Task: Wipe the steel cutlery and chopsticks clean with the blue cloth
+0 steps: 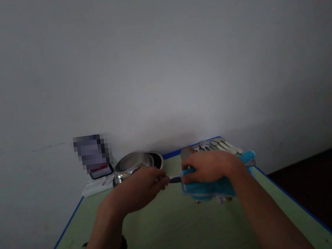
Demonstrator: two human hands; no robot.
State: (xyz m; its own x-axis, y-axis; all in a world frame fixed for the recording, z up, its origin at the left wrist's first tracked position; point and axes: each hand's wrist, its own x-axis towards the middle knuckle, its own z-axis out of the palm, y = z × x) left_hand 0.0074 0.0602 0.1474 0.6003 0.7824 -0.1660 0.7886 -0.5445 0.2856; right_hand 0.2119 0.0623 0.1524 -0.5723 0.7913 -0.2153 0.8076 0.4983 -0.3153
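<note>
My left hand (143,186) is closed in a pinch on the dark handle end of a utensil (174,179) above the green table (173,232). My right hand (210,166) is closed round a blue cloth (207,190) that wraps the utensil's other end, which is hidden inside the cloth. The two hands are almost touching. A dark beaded bracelet sits on my left wrist.
Several metal spoons (217,145) lie at the table's far right corner behind the cloth. A steel bowl (131,165) and a dark-rimmed dish (157,160) stand at the far left, next to a white tray (96,185). The table has a blue edge; a white wall rises behind it.
</note>
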